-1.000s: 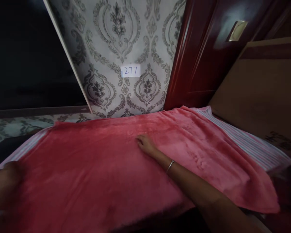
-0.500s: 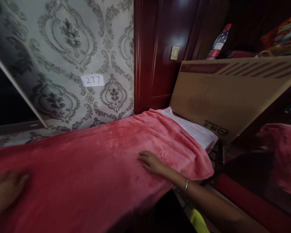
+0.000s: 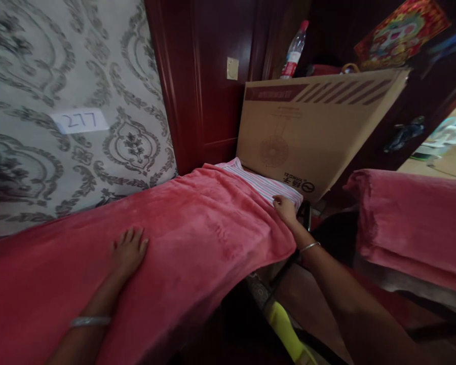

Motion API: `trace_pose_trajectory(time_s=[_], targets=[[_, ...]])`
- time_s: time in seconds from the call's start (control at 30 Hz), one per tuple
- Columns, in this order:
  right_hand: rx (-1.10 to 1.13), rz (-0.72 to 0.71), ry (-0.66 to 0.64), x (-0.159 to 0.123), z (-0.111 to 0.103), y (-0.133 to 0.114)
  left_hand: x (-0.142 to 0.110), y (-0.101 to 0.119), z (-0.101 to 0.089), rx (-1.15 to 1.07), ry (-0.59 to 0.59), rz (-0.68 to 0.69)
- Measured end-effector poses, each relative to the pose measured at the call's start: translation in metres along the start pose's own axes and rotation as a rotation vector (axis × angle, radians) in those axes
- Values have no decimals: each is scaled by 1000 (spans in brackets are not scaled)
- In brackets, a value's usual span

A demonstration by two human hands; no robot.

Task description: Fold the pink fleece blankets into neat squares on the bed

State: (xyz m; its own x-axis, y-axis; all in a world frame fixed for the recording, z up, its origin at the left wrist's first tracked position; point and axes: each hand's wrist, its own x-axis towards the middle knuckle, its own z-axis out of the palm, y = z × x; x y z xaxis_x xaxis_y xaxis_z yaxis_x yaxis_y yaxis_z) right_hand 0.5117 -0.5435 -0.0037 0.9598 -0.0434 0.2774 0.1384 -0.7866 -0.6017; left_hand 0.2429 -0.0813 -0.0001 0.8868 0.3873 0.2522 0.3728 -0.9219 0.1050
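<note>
A pink plush blanket (image 3: pixel 197 238) is spread over a long, narrow surface beside the wall. My left hand (image 3: pixel 129 252) lies flat on it with the fingers spread. Where the blanket's far right edge meets a striped cloth (image 3: pixel 264 186), my right hand (image 3: pixel 285 208) is closed with curled fingers on the blanket's edge. The striped cloth shows beyond that edge, at the far end of the surface.
A large cardboard box (image 3: pixel 296 132) leans behind the far end, with a plastic bottle (image 3: pixel 294 50) above it. Another pink cloth (image 3: pixel 418 223) lies folded at the right. Below the blanket's near edge is something yellow (image 3: pixel 287 329). A paper label (image 3: pixel 81 120) is on the wall.
My right hand has moved from the middle of the blanket to its far right edge and closed there. My left hand has come further into view onto the blanket. The view has turned right.
</note>
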Motion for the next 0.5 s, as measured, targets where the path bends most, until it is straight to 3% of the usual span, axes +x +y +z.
trace_pose_trajectory(time_s=[0.1, 0.27, 0.37, 0.5], targets=[[-100, 101, -72, 17, 5, 22, 16, 3, 19, 14, -11, 5], [-182, 138, -169, 33, 28, 29, 21, -15, 38, 133, 39, 31], [-208, 166, -114, 45, 27, 32, 21, -22, 45, 158, 71, 49], [-225, 240, 46, 66, 10, 41, 23, -24, 49, 133, 72, 59]])
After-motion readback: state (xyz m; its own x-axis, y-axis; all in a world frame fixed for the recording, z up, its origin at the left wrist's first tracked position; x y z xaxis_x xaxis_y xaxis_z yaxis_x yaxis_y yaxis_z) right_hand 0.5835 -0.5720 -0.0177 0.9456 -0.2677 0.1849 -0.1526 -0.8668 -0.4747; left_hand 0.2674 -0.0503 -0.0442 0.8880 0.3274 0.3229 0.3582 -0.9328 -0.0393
